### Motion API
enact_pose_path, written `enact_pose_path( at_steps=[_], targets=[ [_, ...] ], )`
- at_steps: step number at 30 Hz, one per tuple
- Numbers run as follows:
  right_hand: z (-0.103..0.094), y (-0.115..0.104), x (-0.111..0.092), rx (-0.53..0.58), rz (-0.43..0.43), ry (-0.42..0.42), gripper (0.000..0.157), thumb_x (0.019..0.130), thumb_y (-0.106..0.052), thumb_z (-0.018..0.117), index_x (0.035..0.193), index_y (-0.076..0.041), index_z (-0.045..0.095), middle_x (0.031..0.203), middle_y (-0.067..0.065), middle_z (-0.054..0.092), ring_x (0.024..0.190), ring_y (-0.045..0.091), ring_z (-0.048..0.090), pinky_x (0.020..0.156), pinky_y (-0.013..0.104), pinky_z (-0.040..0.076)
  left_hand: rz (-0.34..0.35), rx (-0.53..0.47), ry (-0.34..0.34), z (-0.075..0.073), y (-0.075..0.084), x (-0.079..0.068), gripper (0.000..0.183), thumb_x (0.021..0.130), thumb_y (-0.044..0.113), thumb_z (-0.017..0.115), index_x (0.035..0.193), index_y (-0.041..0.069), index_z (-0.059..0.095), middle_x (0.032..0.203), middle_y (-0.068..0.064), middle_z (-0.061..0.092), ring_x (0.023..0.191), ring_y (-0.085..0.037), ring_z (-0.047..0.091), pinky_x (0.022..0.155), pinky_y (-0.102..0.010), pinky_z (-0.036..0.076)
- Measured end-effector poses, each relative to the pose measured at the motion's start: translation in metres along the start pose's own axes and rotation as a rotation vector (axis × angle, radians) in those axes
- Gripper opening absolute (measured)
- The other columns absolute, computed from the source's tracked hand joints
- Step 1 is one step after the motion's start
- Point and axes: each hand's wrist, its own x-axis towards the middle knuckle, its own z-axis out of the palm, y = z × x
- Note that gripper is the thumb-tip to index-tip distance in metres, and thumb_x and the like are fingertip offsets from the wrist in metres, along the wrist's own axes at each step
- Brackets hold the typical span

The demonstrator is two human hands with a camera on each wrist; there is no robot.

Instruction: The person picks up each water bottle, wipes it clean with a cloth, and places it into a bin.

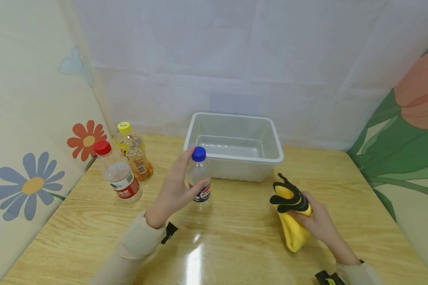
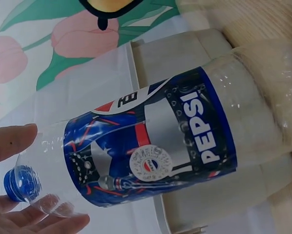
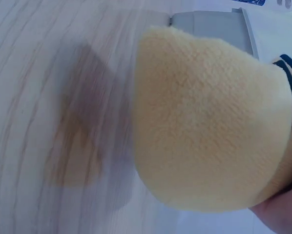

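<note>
A clear Pepsi bottle (image 1: pixel 199 178) with a blue cap stands upright on the table, in front of the grey tub. My left hand (image 1: pixel 174 188) is at its upper part, index finger beside the cap and thumb across the front. In the left wrist view, the thumb and fingers (image 2: pixel 63 225) lie on opposite sides of the bottle's shoulder; firm contact is unclear. Over the table on the right, my right hand (image 1: pixel 319 221) grips a folded yellow cloth (image 1: pixel 294 231) with black edging. The cloth (image 3: pixel 209 122) fills much of the right wrist view, hiding most of the fingers.
A grey plastic tub (image 1: pixel 232 166) sits at the back centre against the pale backdrop. At left stand a red-capped bottle (image 1: pixel 123 180) and a yellow-capped bottle (image 1: pixel 133 152) with orange-brown contents. The wooden table (image 1: pixel 242 245) has flowered walls on both sides.
</note>
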Motion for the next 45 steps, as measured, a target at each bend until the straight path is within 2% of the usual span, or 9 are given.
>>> enact_pose_path(
  at_steps=[4,8,10,15,22,29,38,45],
  targets=[
    [0.001,-0.004,0.002,0.027,0.047,0.054,0.045,0.064,0.007,0.075,0.105,0.003,0.057,0.088,0.016,0.064,0.071,0.002,0.052,0.055,0.020,0.044,0.005,-0.022,-0.002,0.003,0.003,0.004,0.085,0.066,0.005,0.080,0.133,-0.010,0.031,0.126,-0.024,0.047,0.115,-0.034,0.045,0.103,-0.039,0.035],
    [0.002,-0.008,0.004,0.044,0.098,0.092,0.044,0.065,0.005,0.076,0.104,0.003,0.058,0.087,-0.001,0.062,0.070,0.001,0.051,0.056,0.018,0.044,0.007,-0.037,-0.013,0.008,0.004,0.008,0.085,0.066,0.005,0.079,0.134,-0.011,0.030,0.124,-0.025,0.048,0.115,-0.034,0.046,0.102,-0.040,0.036],
    [0.001,-0.010,0.005,0.048,0.126,0.109,0.044,0.065,0.005,0.076,0.104,0.002,0.058,0.088,-0.006,0.059,0.072,0.001,0.051,0.058,0.016,0.043,0.010,-0.039,-0.018,0.011,0.004,0.009,0.085,0.066,0.006,0.080,0.134,-0.011,0.030,0.124,-0.025,0.048,0.115,-0.034,0.046,0.102,-0.040,0.036],
    [-0.001,-0.017,0.008,0.055,0.190,0.105,0.047,0.070,0.000,0.076,0.113,0.001,0.057,0.096,0.004,0.060,0.077,-0.001,0.050,0.062,0.014,0.042,0.004,-0.041,-0.020,0.020,0.005,0.011,0.085,0.067,0.009,0.080,0.134,-0.010,0.031,0.126,-0.024,0.047,0.117,-0.033,0.046,0.103,-0.038,0.036],
    [0.001,-0.023,0.011,0.110,0.212,0.137,0.042,0.070,0.000,0.076,0.108,0.001,0.059,0.088,-0.026,0.053,0.077,-0.001,0.051,0.063,0.012,0.042,-0.043,-0.083,-0.049,0.027,0.010,0.014,0.082,0.069,0.008,0.079,0.133,-0.010,0.031,0.127,-0.023,0.047,0.117,-0.031,0.045,0.102,-0.037,0.037],
    [0.007,-0.028,0.013,0.134,0.208,0.164,0.040,0.067,0.003,0.076,0.103,0.002,0.059,0.086,-0.023,0.054,0.076,0.000,0.051,0.062,0.012,0.042,-0.057,-0.102,-0.063,0.034,0.010,0.012,0.085,0.068,0.009,0.079,0.134,-0.008,0.029,0.126,-0.023,0.047,0.114,-0.032,0.048,0.098,-0.038,0.041],
    [0.013,-0.028,0.015,0.152,0.229,0.162,0.044,0.066,0.003,0.077,0.106,0.001,0.059,0.087,-0.026,0.053,0.077,-0.002,0.050,0.064,0.011,0.042,-0.051,-0.089,-0.047,0.040,0.010,0.009,0.087,0.068,0.011,0.079,0.135,-0.007,0.028,0.127,-0.024,0.046,0.116,-0.032,0.047,0.099,-0.039,0.040],
    [0.016,-0.028,0.015,0.195,0.202,0.176,0.046,0.065,0.007,0.076,0.107,0.004,0.058,0.088,-0.026,0.054,0.077,-0.002,0.051,0.063,0.011,0.043,-0.055,-0.102,-0.062,0.040,0.009,0.007,0.086,0.069,0.011,0.078,0.135,-0.009,0.027,0.129,-0.025,0.043,0.119,-0.033,0.044,0.102,-0.039,0.036]
  ],
)
